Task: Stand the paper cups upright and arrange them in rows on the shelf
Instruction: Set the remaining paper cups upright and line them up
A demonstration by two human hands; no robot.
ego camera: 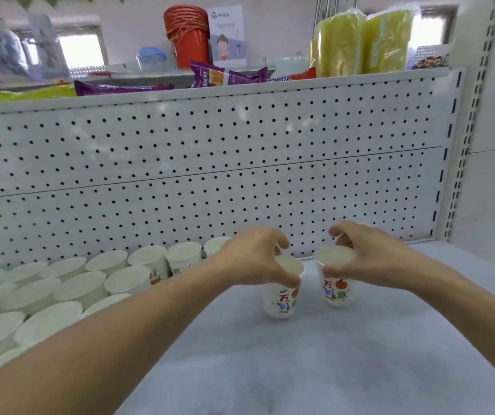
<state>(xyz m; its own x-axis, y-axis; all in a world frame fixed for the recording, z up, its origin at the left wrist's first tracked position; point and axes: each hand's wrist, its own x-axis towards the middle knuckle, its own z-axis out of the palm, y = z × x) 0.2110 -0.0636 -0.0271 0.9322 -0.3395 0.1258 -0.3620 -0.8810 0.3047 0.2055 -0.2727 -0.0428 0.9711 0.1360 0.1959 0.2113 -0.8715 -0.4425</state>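
Observation:
Two white paper cups with coloured print stand upright near the middle of the shelf (315,354). My left hand (255,259) grips the rim of the left cup (282,301) from above, fingers curled round it. My right hand (369,259) grips the rim of the right cup (336,292) the same way. The two cups stand a little apart. Several more white cups (69,289) stand upright in rows on the left part of the shelf, reaching back to the pegboard.
A white pegboard back panel (210,163) rises behind the shelf. A slotted upright post (464,139) bounds the right side. On the upper shelf sit stacked red cups (187,34), purple snack bags (225,76) and yellow packs (360,43).

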